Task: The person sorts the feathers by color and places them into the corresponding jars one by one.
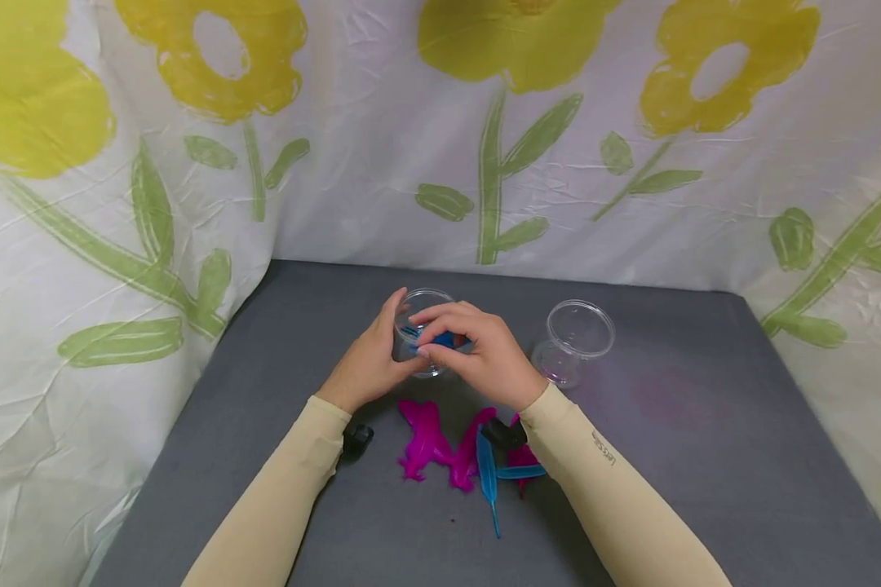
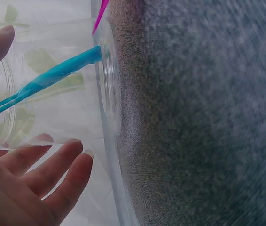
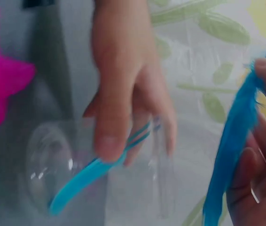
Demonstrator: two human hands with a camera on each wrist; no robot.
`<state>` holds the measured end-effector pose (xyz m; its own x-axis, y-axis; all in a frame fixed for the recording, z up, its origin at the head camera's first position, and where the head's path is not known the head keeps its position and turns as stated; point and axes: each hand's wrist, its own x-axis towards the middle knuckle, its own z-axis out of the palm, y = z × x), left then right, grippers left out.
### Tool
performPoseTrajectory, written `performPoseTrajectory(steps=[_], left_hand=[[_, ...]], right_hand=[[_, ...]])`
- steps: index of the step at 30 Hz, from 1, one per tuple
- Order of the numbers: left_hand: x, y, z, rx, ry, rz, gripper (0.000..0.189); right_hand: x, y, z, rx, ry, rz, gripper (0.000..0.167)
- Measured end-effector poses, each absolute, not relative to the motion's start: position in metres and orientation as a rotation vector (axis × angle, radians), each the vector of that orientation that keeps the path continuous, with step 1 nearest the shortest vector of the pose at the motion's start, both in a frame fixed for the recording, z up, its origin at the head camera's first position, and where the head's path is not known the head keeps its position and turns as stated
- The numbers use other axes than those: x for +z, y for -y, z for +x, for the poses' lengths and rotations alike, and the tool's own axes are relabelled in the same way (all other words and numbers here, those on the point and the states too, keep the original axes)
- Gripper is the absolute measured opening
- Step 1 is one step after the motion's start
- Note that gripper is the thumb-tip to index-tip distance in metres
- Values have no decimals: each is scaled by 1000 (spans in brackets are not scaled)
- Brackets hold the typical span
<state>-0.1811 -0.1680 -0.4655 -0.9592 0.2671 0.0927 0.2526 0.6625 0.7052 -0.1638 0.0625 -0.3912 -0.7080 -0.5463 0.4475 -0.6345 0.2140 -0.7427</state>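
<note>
My left hand holds a clear plastic cup, thumb on one side and fingers around the other. Inside that cup lie blue feathers, their thin stems toward the rim. Above the opening, my right hand pinches another blue feather between thumb and fingers. On the table closer to me, two more blue feathers lie crossed, one pointing toward me and one sideways. Beside them are magenta lizard-like figures, one partly covered by the right wrist.
A second clear cup stands right of my right hand, with a faint magenta tint near its base. The dark grey table ends at a white curtain with yellow flowers. Black wrist cameras sit at both cuffs.
</note>
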Motion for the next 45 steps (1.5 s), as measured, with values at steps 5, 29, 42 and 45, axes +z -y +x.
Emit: performPoseTrajectory(steps=[5, 29, 42, 45], left_hand=[[-465, 170, -181, 1285, -2807, 462, 115], [-466, 167, -183, 1221, -2881, 468, 117], [-465, 166, -183, 1218, -2871, 449, 117], [-465, 166, -183, 1203, -2876, 440, 117]], right_hand=[[-386, -43, -181, 1667, 2297, 1096, 6], [-410, -30, -211, 2389, 2084, 705, 12], [-416, -36, -211, 2333, 2088, 659, 24], [-416, -37, -211, 2324, 2104, 665, 24]])
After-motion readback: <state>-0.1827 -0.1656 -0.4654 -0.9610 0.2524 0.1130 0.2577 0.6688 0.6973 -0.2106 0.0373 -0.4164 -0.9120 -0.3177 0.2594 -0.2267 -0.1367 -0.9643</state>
